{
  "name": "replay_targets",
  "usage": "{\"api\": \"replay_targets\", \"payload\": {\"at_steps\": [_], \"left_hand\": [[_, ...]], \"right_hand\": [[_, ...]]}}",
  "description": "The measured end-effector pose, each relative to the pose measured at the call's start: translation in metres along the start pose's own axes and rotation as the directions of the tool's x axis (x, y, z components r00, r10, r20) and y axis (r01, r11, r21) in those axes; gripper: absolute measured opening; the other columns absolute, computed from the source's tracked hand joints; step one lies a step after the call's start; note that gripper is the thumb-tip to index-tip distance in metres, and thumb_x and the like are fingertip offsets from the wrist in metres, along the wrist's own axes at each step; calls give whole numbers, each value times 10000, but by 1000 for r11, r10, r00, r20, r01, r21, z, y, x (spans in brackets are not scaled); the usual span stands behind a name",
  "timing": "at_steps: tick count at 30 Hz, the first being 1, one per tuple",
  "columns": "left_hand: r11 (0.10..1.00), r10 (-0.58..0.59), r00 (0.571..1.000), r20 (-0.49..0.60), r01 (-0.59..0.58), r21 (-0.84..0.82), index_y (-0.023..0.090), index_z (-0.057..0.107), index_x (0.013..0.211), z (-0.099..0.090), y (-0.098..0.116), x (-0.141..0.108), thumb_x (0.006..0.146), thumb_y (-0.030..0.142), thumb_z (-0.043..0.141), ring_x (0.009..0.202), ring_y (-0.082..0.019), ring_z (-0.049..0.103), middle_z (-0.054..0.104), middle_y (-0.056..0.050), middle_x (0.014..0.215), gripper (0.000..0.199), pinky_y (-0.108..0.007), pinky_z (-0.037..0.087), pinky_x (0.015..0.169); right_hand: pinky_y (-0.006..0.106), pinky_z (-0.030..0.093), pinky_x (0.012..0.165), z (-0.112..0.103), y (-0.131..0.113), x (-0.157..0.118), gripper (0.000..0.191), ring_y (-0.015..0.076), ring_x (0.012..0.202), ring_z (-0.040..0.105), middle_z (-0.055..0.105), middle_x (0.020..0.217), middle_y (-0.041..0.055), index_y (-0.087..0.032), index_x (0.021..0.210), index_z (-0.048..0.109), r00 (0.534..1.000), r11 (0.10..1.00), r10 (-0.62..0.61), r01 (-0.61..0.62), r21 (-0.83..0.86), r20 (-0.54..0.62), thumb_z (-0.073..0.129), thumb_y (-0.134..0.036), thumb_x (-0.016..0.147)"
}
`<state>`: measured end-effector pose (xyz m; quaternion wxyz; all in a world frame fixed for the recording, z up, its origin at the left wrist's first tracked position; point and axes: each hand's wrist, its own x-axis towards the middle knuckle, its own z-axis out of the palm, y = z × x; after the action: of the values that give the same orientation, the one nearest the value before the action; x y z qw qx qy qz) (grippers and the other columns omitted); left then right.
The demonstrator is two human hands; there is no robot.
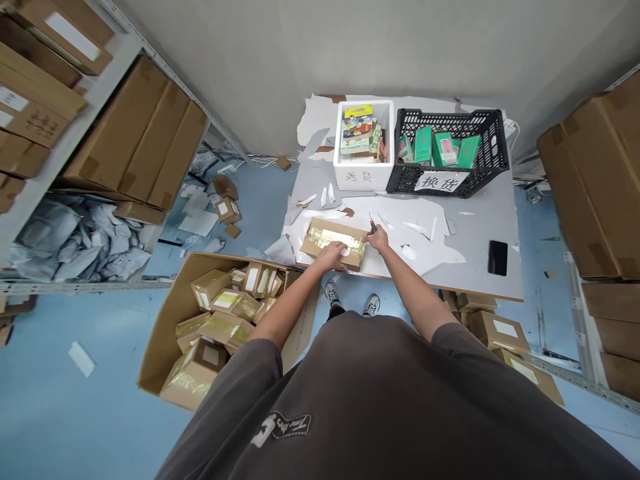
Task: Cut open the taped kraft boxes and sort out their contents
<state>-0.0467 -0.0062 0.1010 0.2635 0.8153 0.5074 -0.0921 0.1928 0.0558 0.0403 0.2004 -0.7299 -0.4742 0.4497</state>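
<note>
A taped cardboard box [313, 241] lies on the table near its front edge, with shiny tape and a pale label across the top. My left hand [331, 257] grips the box from the near side, its fingers over the top. Just past the box's right end, my right hand [377, 239] is closed around a slim knife [373, 224] with a dark and red handle. Its thin tip points away from me, and part of the handle is hidden in the fist.
White paper scraps [416, 228] litter the table [480, 223]. Behind stand a white foam bin [363, 179] and a black crate [453, 183], both holding small packages. A phone [497, 258] lies at right. A large carton [163, 333] of parcels stands at left; shelves flank both sides.
</note>
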Motion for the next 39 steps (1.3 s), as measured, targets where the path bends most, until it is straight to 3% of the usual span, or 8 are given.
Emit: {"api": "replay_targets", "payload": {"at_steps": [3,6,11,14,17,22,31,39], "left_hand": [[1000,4,997,-73,-3,14,252,590,1520,0,-13,-15,764,446,968,1565,-356,427,481,-157,1646,866,-456,439,1251],[994,-69,994,-88,76,80,232,549,1565,-9,-39,-25,790,480,941,1623,-386,326,480,-182,1654,903,-507,345,1314],[981,-105,994,17,100,168,232,532,1549,-27,-73,-21,765,405,925,1541,-403,413,512,-196,1634,893,-548,377,1240],[976,-109,993,50,97,195,194,567,1497,-33,-77,-11,751,350,916,1460,-415,483,577,-222,1539,838,-565,370,1216],[977,-103,992,74,87,195,173,577,1481,-34,-77,-5,716,379,947,1443,-407,497,593,-221,1505,875,-544,378,1218],[985,-78,996,47,70,157,155,623,1428,-27,-83,-11,699,391,980,1442,-385,509,587,-215,1497,845,-459,439,1202],[997,-28,999,-19,30,66,192,629,1405,-24,-86,-21,728,343,965,1413,-349,566,592,-166,1484,771,-416,502,1150],[996,-76,996,48,74,47,232,595,1401,-24,-85,-13,685,378,1036,1400,-357,586,583,-153,1517,853,-432,534,1122]], "right_hand": [[266,455,702,-3,-1,1,507,172,781,631,665,859,-60,-275,825,447,1000,999,-17,18,-27,20,888,-295,575],[283,474,742,-9,-4,-3,456,194,815,645,688,885,-36,-270,829,476,999,996,-42,44,-75,29,883,-334,634],[334,497,887,-16,-24,-27,251,282,1031,685,751,1085,107,-236,983,651,968,951,-226,195,-238,-109,668,-486,968],[319,496,886,-2,-48,-43,279,295,1041,706,782,1067,105,-239,1052,726,951,898,-287,308,-314,111,598,-488,1051],[317,500,854,26,-73,-52,282,307,1009,727,802,989,85,-248,1076,763,912,848,-234,361,-387,337,646,-502,1044],[337,512,819,59,-92,-52,263,309,914,743,792,883,88,-231,1103,785,885,768,-117,367,-524,450,726,-461,990],[403,543,862,66,-97,-37,163,359,978,770,801,883,118,-244,973,830,876,623,-69,411,-666,477,835,-357,855],[509,584,914,52,-75,-45,225,432,1040,777,804,924,187,-225,886,825,921,623,-71,340,-704,382,941,-331,724]]}}
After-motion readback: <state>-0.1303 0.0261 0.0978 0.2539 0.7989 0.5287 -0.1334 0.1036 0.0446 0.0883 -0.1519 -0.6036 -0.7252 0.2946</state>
